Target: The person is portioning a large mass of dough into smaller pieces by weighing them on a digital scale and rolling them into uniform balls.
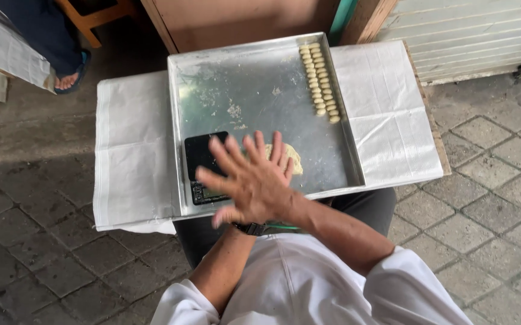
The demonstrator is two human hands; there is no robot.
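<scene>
The right hand (251,180) lies on top with fingers spread wide, palm pressed down over the left hand (227,215), which is mostly hidden, so its grip cannot be told. Both sit low in the centre of the frame, above a metal tray (254,90). A flat piece of pale dough (293,157) (possibly more under the palms) shows beside the fingertips. Small dough pieces (320,81) line the tray's upper right. A black scale (203,162) rests at the tray's lower left.
</scene>
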